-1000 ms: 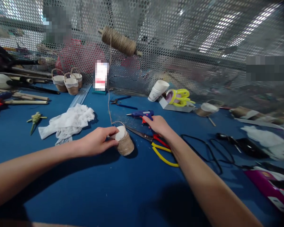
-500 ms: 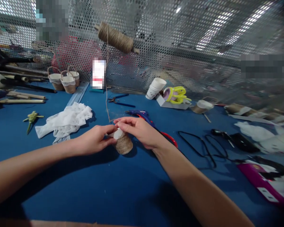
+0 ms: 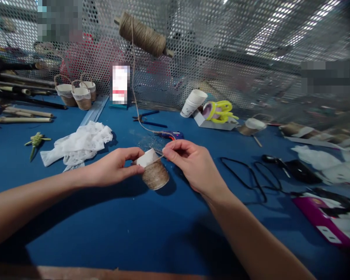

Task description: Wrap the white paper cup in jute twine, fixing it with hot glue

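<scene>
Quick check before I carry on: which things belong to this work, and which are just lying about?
In use:
Twine-wrapped cup, held by the left hand
Twine spool, its strand running to the right hand
Glue gun, probably, lying just beyond that hand

Apparently lying about:
White lace
Pliers
Stacked white cups

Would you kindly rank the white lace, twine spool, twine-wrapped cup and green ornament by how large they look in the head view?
1. White lace
2. Twine spool
3. Twine-wrapped cup, partly covered by the left hand
4. Green ornament

This is apparent size only; the twine spool sits farther back.
</scene>
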A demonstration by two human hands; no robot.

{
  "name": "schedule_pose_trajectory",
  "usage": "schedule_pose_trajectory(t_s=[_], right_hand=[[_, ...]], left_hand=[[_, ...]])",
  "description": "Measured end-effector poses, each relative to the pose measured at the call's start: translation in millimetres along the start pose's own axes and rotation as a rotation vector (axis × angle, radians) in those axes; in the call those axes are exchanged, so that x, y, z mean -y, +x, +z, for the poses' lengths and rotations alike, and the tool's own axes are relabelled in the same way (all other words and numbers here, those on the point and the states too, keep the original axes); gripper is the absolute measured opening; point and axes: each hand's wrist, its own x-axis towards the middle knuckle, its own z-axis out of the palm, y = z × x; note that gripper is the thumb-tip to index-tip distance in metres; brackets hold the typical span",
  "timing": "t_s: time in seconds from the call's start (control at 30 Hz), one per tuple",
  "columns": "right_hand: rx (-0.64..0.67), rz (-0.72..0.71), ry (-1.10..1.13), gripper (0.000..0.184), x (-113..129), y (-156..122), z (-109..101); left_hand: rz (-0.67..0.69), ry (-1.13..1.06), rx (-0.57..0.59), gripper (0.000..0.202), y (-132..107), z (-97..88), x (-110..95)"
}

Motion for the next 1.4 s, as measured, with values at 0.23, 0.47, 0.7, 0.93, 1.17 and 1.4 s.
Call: schedule_pose_trajectory(t_s=[0.23,0.47,0.7,0.93,1.17,1.4], right_hand=[[0.028,0.049,0.025,0.018,-3.0,-1.5,-0.9],[0.045,0.053,0.007,0.019,-3.4,-3.3,-0.4],[0.058,0.062,0.005,0.018,-5.9,-3.7,1.3],[0.121,0.122,-0.051,0.023,-6.3,-5.5,2.8],[0.136,0.116,-0.183,0.024,-10.3,-12.3,10.6],[0.052,0.2,0.007,0.024,-15.8,-10.4,14.5]], left_hand=[[0.027,-0.048,0.015,0.012,-1.7,-0.7,-3.4],[0.037,-0.051,0.029,0.012,-2.7,-1.0,-5.0],[0.045,-0.045,0.026,0.012,-4.2,-1.2,-6.2],[0.069,-0.047,0.025,0.012,-4.0,-2.2,-5.5],[0.092,-0.04,0.027,0.012,-3.3,-0.3,-2.6],[0.107,-0.033,0.05,0.02,-1.3,-2.7,-1.2]])
